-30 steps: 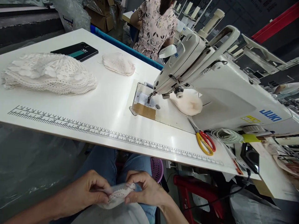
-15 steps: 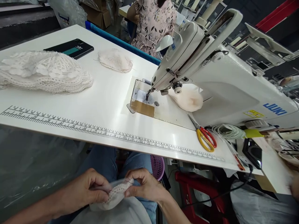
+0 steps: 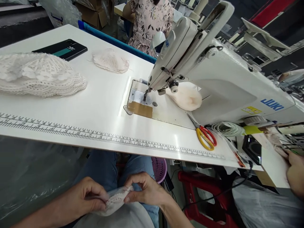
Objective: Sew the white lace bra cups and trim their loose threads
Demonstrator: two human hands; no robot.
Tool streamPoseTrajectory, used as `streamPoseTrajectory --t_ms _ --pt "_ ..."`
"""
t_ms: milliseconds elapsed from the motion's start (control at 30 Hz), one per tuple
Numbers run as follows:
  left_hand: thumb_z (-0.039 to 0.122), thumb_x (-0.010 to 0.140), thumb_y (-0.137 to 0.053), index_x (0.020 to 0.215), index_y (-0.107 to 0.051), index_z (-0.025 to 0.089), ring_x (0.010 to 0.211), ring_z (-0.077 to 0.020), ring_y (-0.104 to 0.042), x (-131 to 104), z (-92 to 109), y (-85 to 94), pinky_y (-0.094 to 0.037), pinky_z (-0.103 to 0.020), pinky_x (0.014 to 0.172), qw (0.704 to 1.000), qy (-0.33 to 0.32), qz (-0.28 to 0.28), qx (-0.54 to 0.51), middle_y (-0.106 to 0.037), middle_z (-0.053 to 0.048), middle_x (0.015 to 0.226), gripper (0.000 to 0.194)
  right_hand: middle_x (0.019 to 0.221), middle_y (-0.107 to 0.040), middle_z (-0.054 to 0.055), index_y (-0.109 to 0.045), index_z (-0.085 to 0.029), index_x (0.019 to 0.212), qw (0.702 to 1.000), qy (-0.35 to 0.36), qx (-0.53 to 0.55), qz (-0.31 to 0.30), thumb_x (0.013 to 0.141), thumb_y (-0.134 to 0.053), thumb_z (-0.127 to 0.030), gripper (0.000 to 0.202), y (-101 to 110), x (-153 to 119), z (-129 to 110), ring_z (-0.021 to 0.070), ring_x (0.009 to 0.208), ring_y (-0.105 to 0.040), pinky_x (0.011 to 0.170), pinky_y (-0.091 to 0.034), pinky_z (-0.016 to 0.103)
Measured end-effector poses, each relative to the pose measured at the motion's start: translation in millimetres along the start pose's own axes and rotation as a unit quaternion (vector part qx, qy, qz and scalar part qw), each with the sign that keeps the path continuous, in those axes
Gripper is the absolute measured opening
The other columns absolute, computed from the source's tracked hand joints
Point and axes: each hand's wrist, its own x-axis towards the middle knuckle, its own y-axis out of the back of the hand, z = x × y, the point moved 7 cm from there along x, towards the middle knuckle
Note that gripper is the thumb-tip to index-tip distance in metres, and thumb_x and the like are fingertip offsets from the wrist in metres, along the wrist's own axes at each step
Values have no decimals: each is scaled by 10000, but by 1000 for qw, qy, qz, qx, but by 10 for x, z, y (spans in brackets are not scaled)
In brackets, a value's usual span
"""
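My left hand (image 3: 87,198) pinches the left end of a small white lace-and-sheer fabric piece (image 3: 115,201) above my lap. Thumb and fingers of my right hand (image 3: 146,190) grip its right end, so the piece stretches between both hands. More pale cloth (image 3: 125,217) lies over my lap beneath it. The sewing machine (image 3: 228,82) stands on the table in front, with its needle and presser foot (image 3: 145,96) over the bare plate. On the table's left side sits a pile of white lace pieces (image 3: 42,76). A small pale cup-shaped piece (image 3: 110,61) lies nearer the machine.
A dark phone-like case (image 3: 63,49) rests behind the lace pile. Behind the needle lies a rounded beige pad (image 3: 186,96). Scissors (image 3: 204,137) and coiled cord (image 3: 226,129) are at right. A red stool (image 3: 209,202) stands below. One co-worker (image 3: 150,22) is ahead; another's hand (image 3: 295,171) is at right.
The view has shifted slightly, so the table and machine appear further left. Both my hands keep their pinch on the fabric piece. A co-worker's hand has come further into view at right.
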Motion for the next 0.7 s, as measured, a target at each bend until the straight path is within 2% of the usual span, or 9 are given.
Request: streamPoseTrajectory --t_ms 100,267,433,567,700 --pt "408 672 -656 642 -708 175 594 -136 -409 7 -87 58 -317 -212 560 1000 3 26 8 -496 19 593 241 744 -638 14 -697 -160 821 1000 12 -2 14 639 -794 -474 376 -8 -23 -48 131 698 -558 666 -437 246" --pt "503 671 -693 748 -665 145 602 -122 -314 44 16 -97 -228 -225 543 998 -12 -52 -16 -372 32 625 367 736 -632 -2 -674 -170 889 995 44 -82 33 713 -768 -332 257 -36 -57 -119 117 665 -546 614 -413 217" --pt "464 687 -597 594 -576 157 549 -113 -276 100 137 -137 -193 -246 520 999 -1 10 35 -296 43 552 321 735 -645 -14 -684 -195 936 987 68 -137 45 720 -772 -242 238 -56 -93 -173 117 661 -569 613 -409 206" --pt "467 703 -571 618 -610 149 550 -115 -304 122 140 -162 -205 -242 520 999 0 9 37 -330 38 552 332 712 -654 9 -739 -178 874 989 70 -119 55 708 -788 -340 237 -43 -81 -155 123 638 -551 583 -394 213" --pt "447 718 -566 610 -593 143 555 -114 -308 111 126 -157 -199 -242 519 999 10 15 43 -335 37 556 325 653 -662 39 -761 -152 761 993 74 -83 44 718 -733 -520 371 -26 -48 -94 129 600 -530 571 -388 233"
